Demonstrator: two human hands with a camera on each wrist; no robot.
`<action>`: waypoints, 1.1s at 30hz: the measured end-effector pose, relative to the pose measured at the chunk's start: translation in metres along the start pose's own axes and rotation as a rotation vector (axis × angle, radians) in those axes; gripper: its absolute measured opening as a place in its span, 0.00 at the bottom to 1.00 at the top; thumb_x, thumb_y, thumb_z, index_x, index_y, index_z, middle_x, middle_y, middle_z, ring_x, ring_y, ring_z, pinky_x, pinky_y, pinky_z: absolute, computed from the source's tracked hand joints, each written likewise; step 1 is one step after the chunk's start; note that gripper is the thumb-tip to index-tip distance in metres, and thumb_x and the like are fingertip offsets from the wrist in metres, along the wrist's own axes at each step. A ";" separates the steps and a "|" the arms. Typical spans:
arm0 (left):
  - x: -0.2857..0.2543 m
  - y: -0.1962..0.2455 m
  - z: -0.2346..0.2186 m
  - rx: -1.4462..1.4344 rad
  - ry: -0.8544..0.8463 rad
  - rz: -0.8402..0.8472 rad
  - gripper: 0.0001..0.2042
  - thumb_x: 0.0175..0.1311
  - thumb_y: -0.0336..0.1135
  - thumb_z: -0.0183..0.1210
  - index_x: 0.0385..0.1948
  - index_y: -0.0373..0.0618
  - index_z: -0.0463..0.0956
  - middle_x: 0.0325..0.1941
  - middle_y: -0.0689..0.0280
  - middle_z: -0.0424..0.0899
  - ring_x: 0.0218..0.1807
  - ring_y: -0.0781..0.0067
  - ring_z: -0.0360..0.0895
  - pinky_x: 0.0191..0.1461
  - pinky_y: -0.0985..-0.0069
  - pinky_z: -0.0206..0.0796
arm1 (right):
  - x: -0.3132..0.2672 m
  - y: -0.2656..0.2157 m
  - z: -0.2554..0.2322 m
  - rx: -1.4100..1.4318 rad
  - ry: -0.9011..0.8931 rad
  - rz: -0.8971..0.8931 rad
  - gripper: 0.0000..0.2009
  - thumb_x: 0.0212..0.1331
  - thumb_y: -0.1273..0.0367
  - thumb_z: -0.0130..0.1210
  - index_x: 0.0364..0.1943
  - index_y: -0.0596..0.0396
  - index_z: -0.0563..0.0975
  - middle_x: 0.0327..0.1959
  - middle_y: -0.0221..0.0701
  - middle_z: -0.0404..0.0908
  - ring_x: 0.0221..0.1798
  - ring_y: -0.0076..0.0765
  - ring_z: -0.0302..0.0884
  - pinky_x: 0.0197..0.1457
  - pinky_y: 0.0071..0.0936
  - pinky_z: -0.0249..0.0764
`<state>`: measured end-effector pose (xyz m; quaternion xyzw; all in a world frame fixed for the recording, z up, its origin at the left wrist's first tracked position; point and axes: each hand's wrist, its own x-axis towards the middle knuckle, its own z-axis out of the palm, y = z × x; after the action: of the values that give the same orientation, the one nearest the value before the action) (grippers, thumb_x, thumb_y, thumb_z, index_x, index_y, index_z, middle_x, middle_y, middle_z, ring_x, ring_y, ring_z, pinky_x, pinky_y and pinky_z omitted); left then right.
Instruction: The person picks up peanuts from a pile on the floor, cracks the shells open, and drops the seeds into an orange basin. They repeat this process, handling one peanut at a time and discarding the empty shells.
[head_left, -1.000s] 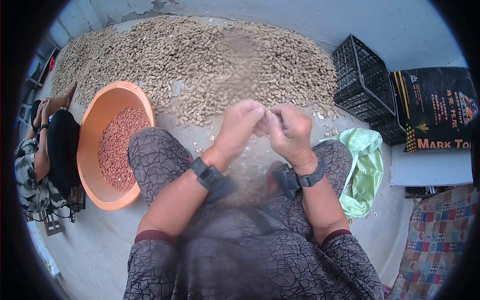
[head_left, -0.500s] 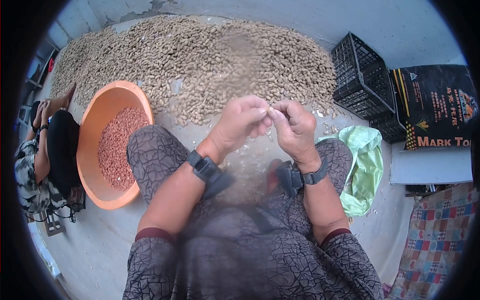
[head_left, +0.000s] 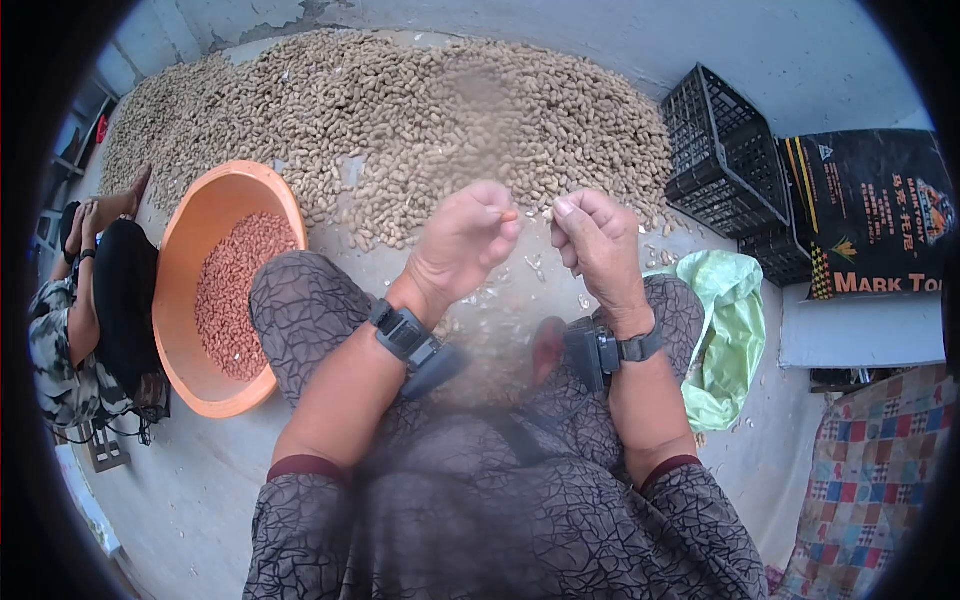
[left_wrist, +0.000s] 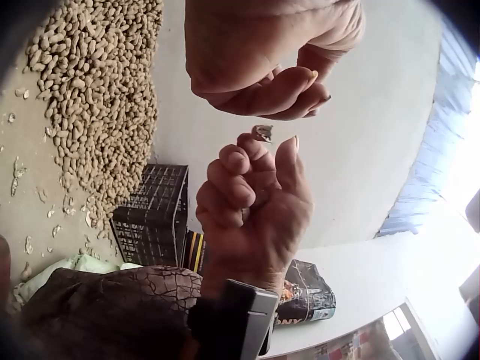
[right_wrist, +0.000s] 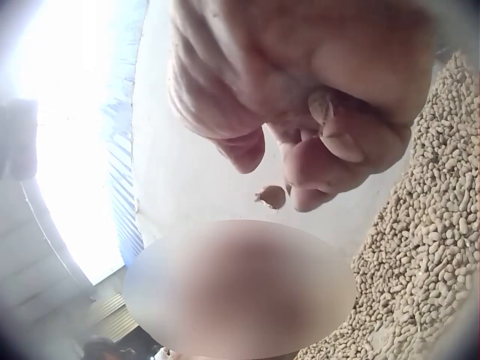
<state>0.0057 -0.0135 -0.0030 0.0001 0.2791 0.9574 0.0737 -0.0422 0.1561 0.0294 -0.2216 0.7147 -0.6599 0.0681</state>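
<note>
Hands: they have parted, their fingertips meeting half a second ago and now standing with a gap between them.
Left hand (head_left: 462, 242): thumb and finger pinch a reddish kernel (head_left: 509, 215), which pokes out on the right, over the floor; the palm side is hard to read.
Right hand (head_left: 603, 245): thumb and index finger stand apart, the other fingers loosely bent; a shell piece (right_wrist: 271, 196) is just by the index fingertip, and whether it touches I can't tell.
Peanut heap (head_left: 330, 130): spreads along the far wall, a blurry smudge clouding part of it.
Orange basin (head_left: 178, 310): left of the knee, which covers part of its right rim; red kernels (head_left: 240, 310) lie inside.
Green bag (head_left: 728, 340): by the right knee, contents mostly hidden.
Black crate (head_left: 715, 150): far right, beside a printed sack (head_left: 875, 215) whose lettering is cut off.
Second person (head_left: 80, 330): left edge, only partly in shot.
Right wrist view: a blurred oval hides the lower middle.
</note>
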 end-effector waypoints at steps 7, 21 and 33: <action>-0.006 0.005 0.013 -0.144 -0.079 -0.114 0.09 0.64 0.35 0.47 0.29 0.39 0.68 0.25 0.61 0.72 0.16 0.80 0.62 0.16 0.88 0.52 | 0.009 0.004 0.000 0.106 -0.120 0.525 0.28 0.67 0.49 0.34 0.32 0.63 0.73 0.19 0.34 0.75 0.13 0.19 0.66 0.11 0.12 0.56; -0.004 -0.018 0.021 1.027 -0.016 -0.025 0.07 0.62 0.28 0.52 0.37 0.33 0.74 0.30 0.65 0.80 0.31 0.82 0.78 0.35 0.85 0.70 | 0.003 0.018 0.021 0.263 -0.170 0.574 0.29 0.66 0.45 0.30 0.33 0.59 0.71 0.22 0.29 0.74 0.15 0.19 0.63 0.13 0.14 0.56; -0.001 -0.011 0.017 0.876 0.205 0.279 0.08 0.65 0.28 0.50 0.41 0.36 0.74 0.29 0.69 0.79 0.29 0.85 0.72 0.35 0.86 0.64 | 0.005 0.006 0.003 0.313 -0.182 0.369 0.09 0.60 0.67 0.52 0.35 0.60 0.74 0.26 0.33 0.79 0.16 0.12 0.61 0.14 0.10 0.55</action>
<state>0.0088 0.0045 0.0055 -0.0261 0.6600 0.7453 -0.0905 -0.0471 0.1516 0.0241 -0.1329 0.6229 -0.7163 0.2850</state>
